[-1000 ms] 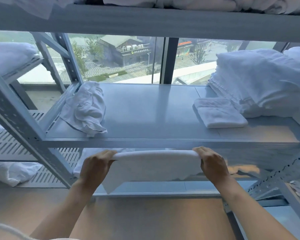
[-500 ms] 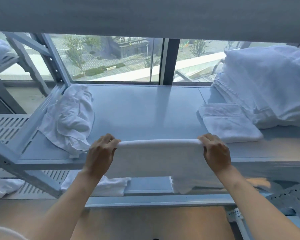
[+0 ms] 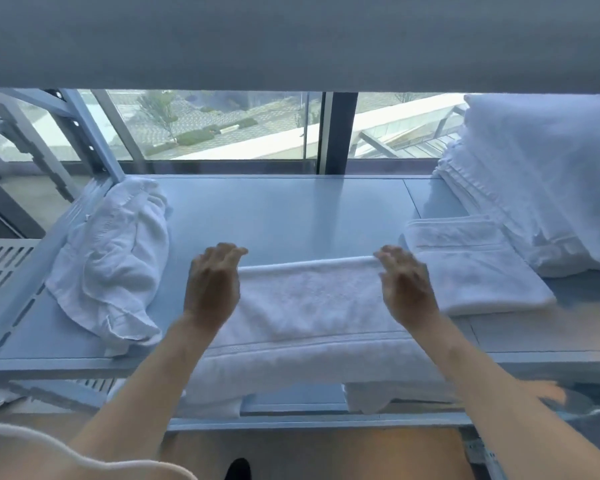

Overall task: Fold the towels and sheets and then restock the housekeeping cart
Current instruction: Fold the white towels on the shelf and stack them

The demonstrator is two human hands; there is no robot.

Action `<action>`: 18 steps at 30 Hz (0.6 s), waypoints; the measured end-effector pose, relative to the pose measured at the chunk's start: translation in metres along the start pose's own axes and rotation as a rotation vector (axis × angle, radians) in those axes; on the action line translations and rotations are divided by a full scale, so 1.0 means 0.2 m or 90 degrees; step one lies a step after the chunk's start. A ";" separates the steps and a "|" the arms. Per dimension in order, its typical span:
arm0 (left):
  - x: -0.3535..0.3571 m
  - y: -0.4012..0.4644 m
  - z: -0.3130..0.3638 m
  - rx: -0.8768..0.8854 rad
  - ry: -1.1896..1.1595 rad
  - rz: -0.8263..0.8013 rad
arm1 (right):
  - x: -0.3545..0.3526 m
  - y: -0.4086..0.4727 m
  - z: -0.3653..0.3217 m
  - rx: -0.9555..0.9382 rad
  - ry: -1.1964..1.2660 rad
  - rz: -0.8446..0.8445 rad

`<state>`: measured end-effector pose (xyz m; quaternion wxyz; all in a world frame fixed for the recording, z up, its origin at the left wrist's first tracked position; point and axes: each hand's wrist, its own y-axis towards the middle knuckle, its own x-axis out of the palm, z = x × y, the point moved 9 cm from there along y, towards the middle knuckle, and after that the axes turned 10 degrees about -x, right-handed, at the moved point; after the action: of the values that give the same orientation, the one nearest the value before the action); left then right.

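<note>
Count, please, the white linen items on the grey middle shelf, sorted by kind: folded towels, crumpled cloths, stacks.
Folded towels: 2, one under the hands, one to its right
Crumpled cloths: 1
Stacks of linen: 1
Total: 4

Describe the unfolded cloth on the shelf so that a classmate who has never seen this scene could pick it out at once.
Start at the grey metal shelf in front of the window. Go to its left end, by the slanted upright. There lies the crumpled white cloth with a stitched hem, a loose heap, unlike the flat white towel under the hands or the neatly folded white towel on the right.
</note>
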<state>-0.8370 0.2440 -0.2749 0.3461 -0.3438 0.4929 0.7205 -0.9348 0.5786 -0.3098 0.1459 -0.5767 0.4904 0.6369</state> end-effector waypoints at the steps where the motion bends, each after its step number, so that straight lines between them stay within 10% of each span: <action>1: 0.05 -0.05 0.07 0.023 -0.025 -0.039 | 0.07 -0.04 -0.06 -0.027 0.035 -0.040; 9: 0.41 -0.64 0.14 -0.066 0.039 -0.331 | 0.39 -0.36 -0.29 -0.026 0.135 -0.224; 18: 0.55 -0.50 0.00 -0.020 0.033 -0.350 | 0.45 -0.25 -0.29 0.022 0.108 -0.214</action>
<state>-0.8110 0.2896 -0.4143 0.5103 -0.4884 0.3783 0.5982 -0.8898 0.5219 -0.4034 0.2185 -0.6996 0.4085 0.5441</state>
